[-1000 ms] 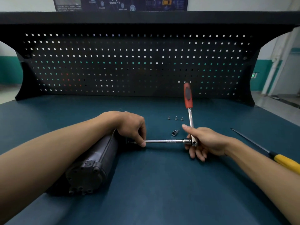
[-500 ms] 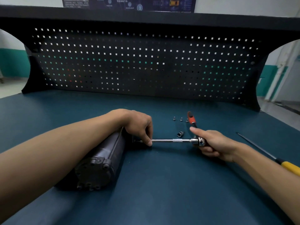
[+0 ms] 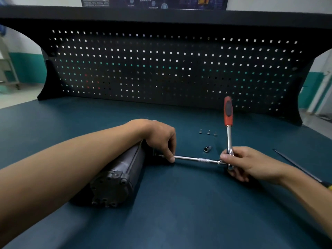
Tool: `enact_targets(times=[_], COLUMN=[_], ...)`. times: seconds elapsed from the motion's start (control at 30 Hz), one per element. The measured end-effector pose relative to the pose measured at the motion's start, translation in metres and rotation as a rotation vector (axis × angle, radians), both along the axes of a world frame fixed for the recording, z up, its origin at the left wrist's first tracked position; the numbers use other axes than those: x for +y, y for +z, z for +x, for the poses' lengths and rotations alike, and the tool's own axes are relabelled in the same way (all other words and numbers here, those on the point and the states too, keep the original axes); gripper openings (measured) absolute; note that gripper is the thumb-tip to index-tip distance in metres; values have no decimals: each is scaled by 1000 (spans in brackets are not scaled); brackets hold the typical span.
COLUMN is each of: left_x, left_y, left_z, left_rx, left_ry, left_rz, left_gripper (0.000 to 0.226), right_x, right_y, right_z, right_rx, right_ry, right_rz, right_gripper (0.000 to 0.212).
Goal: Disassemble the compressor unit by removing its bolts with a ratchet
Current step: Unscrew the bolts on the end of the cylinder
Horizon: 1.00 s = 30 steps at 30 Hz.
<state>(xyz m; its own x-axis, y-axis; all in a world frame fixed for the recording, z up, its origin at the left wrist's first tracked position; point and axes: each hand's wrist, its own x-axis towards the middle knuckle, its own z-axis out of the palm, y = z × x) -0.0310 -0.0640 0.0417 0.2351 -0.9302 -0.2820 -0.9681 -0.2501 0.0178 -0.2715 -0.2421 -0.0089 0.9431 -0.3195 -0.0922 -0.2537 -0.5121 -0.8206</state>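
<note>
Fingers of right hand [image 3: 246,163] grip ratchet [image 3: 228,123] head; left hand [image 3: 159,137] pinches extension bar [image 3: 197,159] at compressor [image 3: 122,169].

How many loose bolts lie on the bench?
3, in a row just left of the ratchet shaft: left bolt, middle bolt, right bolt. Others may be hidden.

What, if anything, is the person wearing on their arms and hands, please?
Nothing worn is visible. The left hand and right hand are ungloved, and no ring shows on the fingers in view. The left forearm and right forearm are uncovered up to the frame's edge: no sleeve, watch, wristband or marking.
</note>
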Motion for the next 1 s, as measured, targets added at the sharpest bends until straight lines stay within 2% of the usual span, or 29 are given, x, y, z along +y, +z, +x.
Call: enact_targets(times=[0.1, 0.23, 0.33, 0.53, 0.67, 0.83, 1.0], left_x=[1, 1, 1, 1, 1, 0, 2], left_y=[0, 1, 1, 0, -1, -1, 0], left_z=[0, 1, 1, 3, 6, 6, 6], left_rx=[-13, -37, -45, -52, -69, -66, -19], left_ry=[5, 16, 20, 16, 1, -6, 11], left_rz=[-3, -6, 0, 10, 1, 9, -4], left_gripper=[22, 24, 27, 25, 26, 25, 25], right_x=[1, -1, -4, -9, -7, 6, 17], right_y=[-1, -5, -11, -34, -30, -20, -8], right_z=[1, 2, 5, 17, 13, 10, 13], right_rx=[-80, -235, -338, -334, -253, -264, -152], right_ry=[15, 34, 57, 36, 27, 49, -44], right_rz=[-172, -429, -541, -730, -629, -391, 4], right_gripper=[22, 5, 16, 42, 24, 19, 50])
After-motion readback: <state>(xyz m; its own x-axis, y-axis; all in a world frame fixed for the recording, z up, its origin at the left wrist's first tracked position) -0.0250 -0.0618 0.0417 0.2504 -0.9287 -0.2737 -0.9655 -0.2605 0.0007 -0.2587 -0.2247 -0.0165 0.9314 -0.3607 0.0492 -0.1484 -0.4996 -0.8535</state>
